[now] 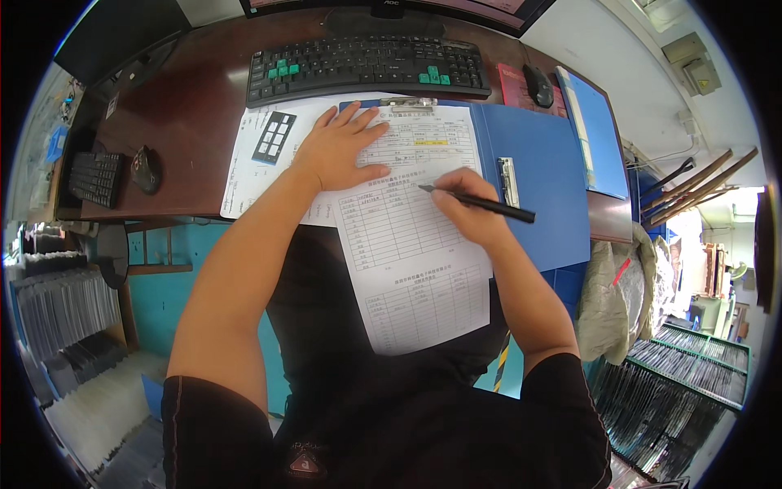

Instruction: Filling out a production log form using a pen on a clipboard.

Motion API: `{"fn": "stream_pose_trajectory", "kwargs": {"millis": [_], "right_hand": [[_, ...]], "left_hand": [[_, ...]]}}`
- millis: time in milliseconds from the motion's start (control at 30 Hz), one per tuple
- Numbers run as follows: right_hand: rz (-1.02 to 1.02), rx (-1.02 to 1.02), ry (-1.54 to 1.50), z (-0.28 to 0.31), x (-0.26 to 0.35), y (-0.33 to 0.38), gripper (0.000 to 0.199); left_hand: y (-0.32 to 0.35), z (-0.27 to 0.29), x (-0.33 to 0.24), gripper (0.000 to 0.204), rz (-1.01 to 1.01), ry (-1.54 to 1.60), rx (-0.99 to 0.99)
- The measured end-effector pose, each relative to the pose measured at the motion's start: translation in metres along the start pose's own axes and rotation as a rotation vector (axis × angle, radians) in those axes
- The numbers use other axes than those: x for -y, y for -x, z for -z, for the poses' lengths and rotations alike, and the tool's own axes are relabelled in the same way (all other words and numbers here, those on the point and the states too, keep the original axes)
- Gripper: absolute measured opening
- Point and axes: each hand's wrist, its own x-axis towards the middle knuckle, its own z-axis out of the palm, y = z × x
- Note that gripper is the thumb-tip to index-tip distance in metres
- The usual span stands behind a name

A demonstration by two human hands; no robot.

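My right hand [468,205] grips a black pen [497,209], its tip at the upper part of a printed form sheet [419,236] with ruled tables. That sheet hangs over the desk's front edge toward my lap. My left hand [342,152] lies flat with fingers spread, pressing on the papers at the sheet's upper left. Under it is another form [432,133] with a yellow-marked line, held by a metal clip [409,105] in an open blue folder [538,163]. A second metal clip [508,182] sits on the folder's right cover.
A black keyboard [366,67] with some green keys stands behind the folder, below a monitor [481,10]. Farther right are a mouse [538,85] and another blue folder [595,134]. At left lie a small keypad [95,177] and a second mouse [145,169]. Racks of panels [652,399] flank the desk.
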Motion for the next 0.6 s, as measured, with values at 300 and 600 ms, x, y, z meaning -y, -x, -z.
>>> {"fn": "stream_pose_trajectory", "kwargs": {"millis": [300,600], "right_hand": [[-0.135,-0.167,-0.17,-0.026,0.002,-0.01,0.017],[-0.073,-0.045,0.028,-0.017,0.002,-0.017,0.017]], "left_hand": [[0.0,-0.002,0.001,0.067,-0.008,0.01,-0.027],[0.001,-0.001,0.0,0.063,-0.004,0.032,-0.022]]}}
